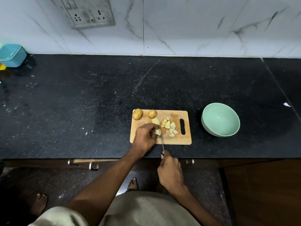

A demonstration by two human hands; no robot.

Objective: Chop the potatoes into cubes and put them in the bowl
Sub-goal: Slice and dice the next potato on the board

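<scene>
A wooden cutting board (177,141) lies near the counter's front edge. Two whole potatoes (137,114) (152,113) sit at its far left corner, and a cut half (155,121) lies just behind my fingers. My left hand (144,137) pinches a potato piece (157,132) on the board. My right hand (170,172) grips the handle of a knife (161,141), whose blade runs up along the right side of that piece. Several potato chunks (170,127) lie piled to the right, beside the board's handle slot. The pale green bowl (220,119) stands to the right of the board and holds nothing.
The black stone counter (81,103) stretches wide on all sides of the board. A light blue container (11,54) sits at the far left against the marble wall. A wall socket plate (91,13) is above. Drawer handles (93,166) run below the counter edge.
</scene>
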